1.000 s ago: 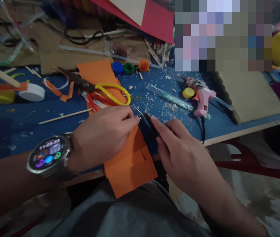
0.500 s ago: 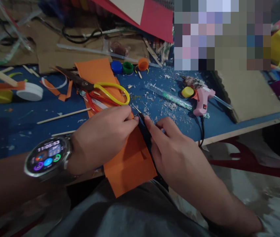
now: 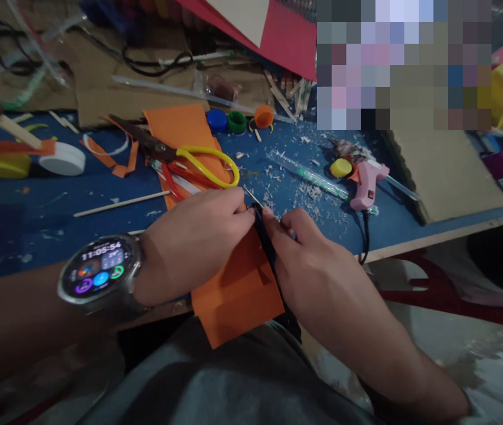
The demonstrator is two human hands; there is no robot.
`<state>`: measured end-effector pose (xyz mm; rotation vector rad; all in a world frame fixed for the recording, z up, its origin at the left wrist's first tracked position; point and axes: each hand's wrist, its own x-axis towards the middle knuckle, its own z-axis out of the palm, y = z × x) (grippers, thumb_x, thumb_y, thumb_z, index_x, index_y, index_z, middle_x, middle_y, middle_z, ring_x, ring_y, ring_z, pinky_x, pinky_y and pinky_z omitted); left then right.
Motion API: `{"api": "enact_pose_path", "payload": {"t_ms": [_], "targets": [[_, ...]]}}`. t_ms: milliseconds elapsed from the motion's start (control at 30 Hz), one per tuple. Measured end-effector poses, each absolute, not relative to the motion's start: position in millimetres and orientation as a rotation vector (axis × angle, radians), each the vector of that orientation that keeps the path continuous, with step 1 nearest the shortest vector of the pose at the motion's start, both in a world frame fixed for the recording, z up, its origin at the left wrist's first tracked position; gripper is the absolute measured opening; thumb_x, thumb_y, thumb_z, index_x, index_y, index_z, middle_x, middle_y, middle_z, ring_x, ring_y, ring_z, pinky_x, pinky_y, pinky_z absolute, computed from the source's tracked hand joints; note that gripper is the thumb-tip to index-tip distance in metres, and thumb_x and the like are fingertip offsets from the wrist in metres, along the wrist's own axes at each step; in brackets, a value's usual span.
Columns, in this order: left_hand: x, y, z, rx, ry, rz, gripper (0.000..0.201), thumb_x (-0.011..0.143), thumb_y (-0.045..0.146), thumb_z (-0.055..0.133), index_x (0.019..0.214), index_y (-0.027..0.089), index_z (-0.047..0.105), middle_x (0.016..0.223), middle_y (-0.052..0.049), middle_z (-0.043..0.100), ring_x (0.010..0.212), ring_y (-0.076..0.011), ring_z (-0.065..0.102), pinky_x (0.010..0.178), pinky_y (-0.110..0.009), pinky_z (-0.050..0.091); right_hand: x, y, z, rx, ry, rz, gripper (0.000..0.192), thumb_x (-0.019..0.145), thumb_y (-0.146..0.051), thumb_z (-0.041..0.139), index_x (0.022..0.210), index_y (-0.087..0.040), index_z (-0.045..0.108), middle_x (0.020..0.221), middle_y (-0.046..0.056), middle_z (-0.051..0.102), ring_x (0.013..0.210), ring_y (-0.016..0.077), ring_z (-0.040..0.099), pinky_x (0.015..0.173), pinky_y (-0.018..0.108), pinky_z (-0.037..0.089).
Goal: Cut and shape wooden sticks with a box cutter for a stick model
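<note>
Head view, as I watched it from the remote station. The left hand, a smartwatch on its wrist, lay on the orange paper with its fingertips pinched together at the upper end of a thin dark strip. The right hand met it from the 3 o'clock side, thumb and forefinger closed on the same strip, so both hands gripped it at one spot. The strip ran along the right edge of the orange paper, which overhung the near edge of the blue bench toward the lap. At 12 o'clock from the hands lay yellow-handled scissors on a second orange sheet. At 2 o'clock lay a pink glue gun, with a clear glue stick between it and the scissors. Three bottle caps sat beyond, at 12 o'clock.
</note>
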<state>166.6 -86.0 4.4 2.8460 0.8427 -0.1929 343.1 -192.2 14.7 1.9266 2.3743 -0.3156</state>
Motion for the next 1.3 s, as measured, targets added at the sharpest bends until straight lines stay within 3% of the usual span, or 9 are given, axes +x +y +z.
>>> {"api": "enact_pose_path", "payload": {"t_ms": [133,300,533,800,1033,1300], "targets": [[166.6,-85.3,5.0,2.843,0.836,-0.218,0.032,0.097,0.003,0.044,0.101,0.015,0.074,0.101,-0.012,0.068,0.086,-0.0267,0.060,0.071,-0.040,0.044,344.3,-189.3,16.8,1.966,2.365,-0.303,0.065,0.105,-0.006,0.043,0.170,-0.006,0.037,0.135,0.020,0.064,0.106,0.0262,0.072,0.076,0.035,0.066],[165.1,-84.7,3.4,2.907,0.815,-0.193,0.035,0.101,0.010,0.041,0.111,0.015,0.074,0.097,-0.011,0.064,0.084,-0.0276,0.059,0.072,-0.040,0.044,348.5,-195.0,25.4,1.794,2.396,-0.380,0.067,0.099,-0.001,0.047,0.166,-0.005,0.044,0.144,0.023,0.065,0.119,0.0307,0.069,0.076,0.034,0.065],[165.6,-85.7,0.9,2.963,0.815,-0.085,0.033,0.102,0.012,0.041,0.096,0.015,0.073,0.088,-0.009,0.061,0.076,-0.0233,0.054,0.068,-0.037,0.042,344.6,-190.4,21.7,1.961,2.362,-0.388,0.065,0.104,-0.004,0.041,0.169,-0.007,0.039,0.136,0.021,0.066,0.096,0.0231,0.072,0.082,0.036,0.066],[161.5,-83.7,-2.8,3.015,0.762,0.013,0.047,0.109,0.016,0.028,0.104,0.013,0.075,0.086,-0.010,0.060,0.076,-0.0248,0.055,0.066,-0.038,0.041,366.0,-203.2,27.8,2.049,2.431,-0.324,0.058,0.102,-0.008,0.048,0.159,-0.013,0.057,0.125,0.017,0.067,0.096,0.0252,0.072,0.078,0.037,0.065],[162.1,-87.1,-1.6,3.078,0.777,0.051,0.054,0.111,0.016,0.024,0.102,0.013,0.076,0.078,-0.007,0.056,0.071,-0.0221,0.050,0.062,-0.036,0.035,362.2,-199.9,19.5,2.124,2.493,-0.404,0.057,0.107,-0.015,0.044,0.163,-0.008,0.052,0.121,0.017,0.065,0.097,0.0261,0.070,0.079,0.041,0.065],[162.7,-88.6,-2.9,3.162,0.727,0.016,0.049,0.108,0.013,0.026,0.108,0.010,0.075,0.087,-0.012,0.062,0.078,-0.0277,0.058,0.070,-0.041,0.045,354.3,-198.8,15.2,2.126,2.459,-0.459,0.060,0.105,-0.012,0.043,0.165,-0.008,0.049,0.127,0.019,0.063,0.097,0.0258,0.069,0.078,0.040,0.066]]}}
